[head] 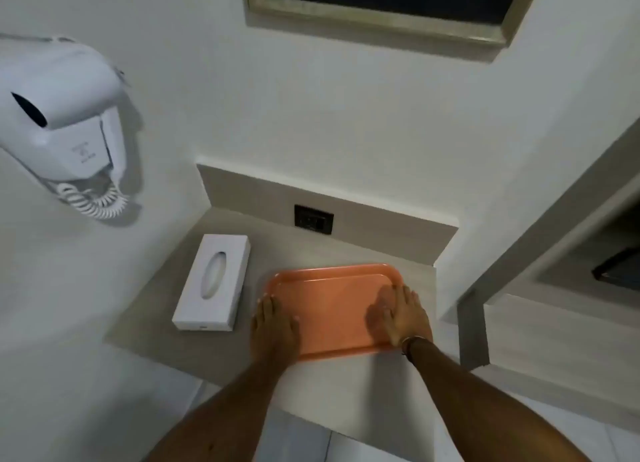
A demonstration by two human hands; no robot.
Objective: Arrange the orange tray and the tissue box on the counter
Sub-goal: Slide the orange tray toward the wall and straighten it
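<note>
An orange tray [329, 302] lies flat on the beige counter [166, 305], toward its right side. My left hand [275, 326] rests over the tray's left edge, fingers wrapped on the rim. My right hand [403, 317] lies on the tray's right part, fingers spread flat on its surface near the rim. A white tissue box [213, 283] with an oval slot sits on the counter just left of the tray, apart from it and angled slightly.
A white wall-mounted hair dryer [59, 125] with a coiled cord hangs at the left. A black power outlet [313, 219] sits in the backsplash behind the tray. A framed mirror [381, 11] hangs above. A shelf unit [540, 288] stands right.
</note>
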